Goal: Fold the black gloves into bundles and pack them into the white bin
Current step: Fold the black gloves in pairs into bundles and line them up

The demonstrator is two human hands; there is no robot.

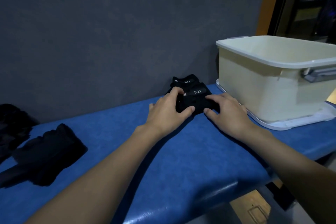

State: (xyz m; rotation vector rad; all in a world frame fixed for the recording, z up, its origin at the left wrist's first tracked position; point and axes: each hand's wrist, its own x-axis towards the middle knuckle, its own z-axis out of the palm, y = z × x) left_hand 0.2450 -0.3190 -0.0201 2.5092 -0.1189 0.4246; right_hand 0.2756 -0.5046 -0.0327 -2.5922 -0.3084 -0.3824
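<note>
A person's left hand (167,111) and right hand (227,112) gripped a folded bundle of black fabric gloves (195,101) from either side, the fingers of each hand curled over its top and the thumbs pressed against its near edge. The bundle, with two white "5.11" labels showing on its upper layers, lay on a blue padded bench (163,160) at the bench's far edge, up against a dark grey wall (109,32). Both bare forearms reached across the blue surface from the bottom of the view. Just to the right of the right hand stood a white rectangular plastic bin (254,87) with a grey latch handle on its near side; it rested on a flat white lid (291,125) placed on the bench, and the part of its inside that showed held no gloves. Well apart on the left side of the bench lay a loose pair of black gloves (45,151), and a further dark heap of gloves (11,123) sat at the left edge of the view.
</note>
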